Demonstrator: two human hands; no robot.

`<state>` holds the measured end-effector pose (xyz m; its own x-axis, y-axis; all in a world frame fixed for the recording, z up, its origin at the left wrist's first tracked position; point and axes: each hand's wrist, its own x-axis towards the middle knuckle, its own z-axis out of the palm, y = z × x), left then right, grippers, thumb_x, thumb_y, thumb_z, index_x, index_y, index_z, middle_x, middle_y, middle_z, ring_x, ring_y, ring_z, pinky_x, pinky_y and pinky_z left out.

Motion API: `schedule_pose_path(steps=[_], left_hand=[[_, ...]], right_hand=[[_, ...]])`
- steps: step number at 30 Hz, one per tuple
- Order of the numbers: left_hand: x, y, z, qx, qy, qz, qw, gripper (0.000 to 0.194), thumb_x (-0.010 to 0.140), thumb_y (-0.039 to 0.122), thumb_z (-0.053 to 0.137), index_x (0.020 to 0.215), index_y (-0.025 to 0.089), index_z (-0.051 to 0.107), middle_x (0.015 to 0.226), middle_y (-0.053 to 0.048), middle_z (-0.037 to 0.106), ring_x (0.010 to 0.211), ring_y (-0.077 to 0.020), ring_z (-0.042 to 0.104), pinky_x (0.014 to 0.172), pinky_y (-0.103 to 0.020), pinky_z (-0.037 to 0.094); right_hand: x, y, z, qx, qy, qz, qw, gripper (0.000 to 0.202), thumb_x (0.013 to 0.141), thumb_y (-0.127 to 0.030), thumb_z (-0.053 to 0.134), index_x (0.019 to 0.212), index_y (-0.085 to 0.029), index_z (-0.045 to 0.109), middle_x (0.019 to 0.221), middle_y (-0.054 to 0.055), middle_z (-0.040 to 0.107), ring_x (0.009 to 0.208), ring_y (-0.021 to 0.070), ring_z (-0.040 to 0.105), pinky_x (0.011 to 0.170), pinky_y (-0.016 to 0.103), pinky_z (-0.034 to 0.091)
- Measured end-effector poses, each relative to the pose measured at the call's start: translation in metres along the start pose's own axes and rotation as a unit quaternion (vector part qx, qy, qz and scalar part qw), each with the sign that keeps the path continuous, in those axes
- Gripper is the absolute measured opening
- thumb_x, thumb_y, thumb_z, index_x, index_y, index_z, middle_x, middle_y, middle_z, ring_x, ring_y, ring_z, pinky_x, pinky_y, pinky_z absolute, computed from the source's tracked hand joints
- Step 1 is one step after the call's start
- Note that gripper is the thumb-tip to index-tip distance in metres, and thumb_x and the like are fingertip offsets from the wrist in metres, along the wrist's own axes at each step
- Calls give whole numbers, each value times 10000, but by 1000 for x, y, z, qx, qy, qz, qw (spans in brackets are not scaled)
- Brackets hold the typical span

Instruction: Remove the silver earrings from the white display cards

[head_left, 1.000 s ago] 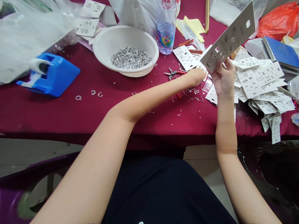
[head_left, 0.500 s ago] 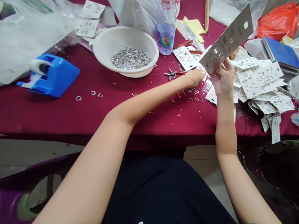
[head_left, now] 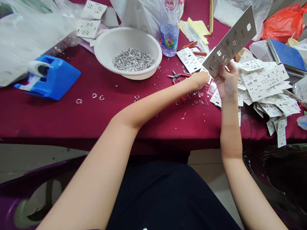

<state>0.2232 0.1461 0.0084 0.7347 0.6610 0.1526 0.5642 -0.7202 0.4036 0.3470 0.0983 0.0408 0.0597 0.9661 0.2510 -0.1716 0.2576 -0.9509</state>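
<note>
My right hand (head_left: 227, 81) pinches the lower end of a white jewellery card (head_left: 231, 38), holding it up and tilted above the table. Small silver earrings and pins are fixed on that card. My left hand (head_left: 201, 79) reaches across to the left of it, low over loose white cards; its fingers are curled, and their tips are mostly hidden, so what they hold is unclear. Beside the left wrist lie red-handled pliers (head_left: 177, 75). Loose silver pieces (head_left: 199, 94) are scattered just below the left hand.
A white basin (head_left: 128, 68) of small metal rings stands at centre-left, beside a water bottle (head_left: 169, 38). A blue tape dispenser (head_left: 56, 76) sits at left. Many jewellery cards (head_left: 265, 81) pile up at right, some over the edge of the maroon tablecloth (head_left: 158, 131).
The whole view has shifted slightly. Both hands keep nearly the same place, and the raised card has tilted a little in the right hand.
</note>
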Motion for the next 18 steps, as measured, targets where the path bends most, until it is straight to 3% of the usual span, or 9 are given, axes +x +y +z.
schedule_pose_path(steps=[3,7,13,18], left_hand=[[-6,2,-9,20,-12,-29,999,458,884,1,343,1286,-49,556,1286,-276,593,1228,-313,558,1047,-430,423],[-31,2,-30,-18,-1,-20,1000,370,895,23,412,1206,12,613,1104,-180,665,1062,-249,628,933,-350,455],[-101,-6,-61,-104,20,-48,993,185,831,65,556,957,97,688,854,-78,666,825,-175,610,745,-296,421],[-164,-21,-79,-214,90,-103,967,109,779,117,639,861,142,708,792,-39,683,758,-135,619,747,-287,435]], right_hand=[[2,1,-3,6,-14,1,1000,440,586,-477,907,933,-340,672,1044,-46,732,1075,189,661,993,411,583],[6,6,-9,11,-26,-18,999,424,609,-472,897,944,-322,684,1040,-35,723,1023,175,677,944,387,597],[9,12,-12,-16,-45,-28,998,422,645,-494,865,983,-317,684,1089,-3,716,1050,204,694,864,374,624],[5,12,-8,-37,-49,-31,998,391,686,-471,827,1016,-322,680,1113,11,713,1082,214,688,864,387,626]])
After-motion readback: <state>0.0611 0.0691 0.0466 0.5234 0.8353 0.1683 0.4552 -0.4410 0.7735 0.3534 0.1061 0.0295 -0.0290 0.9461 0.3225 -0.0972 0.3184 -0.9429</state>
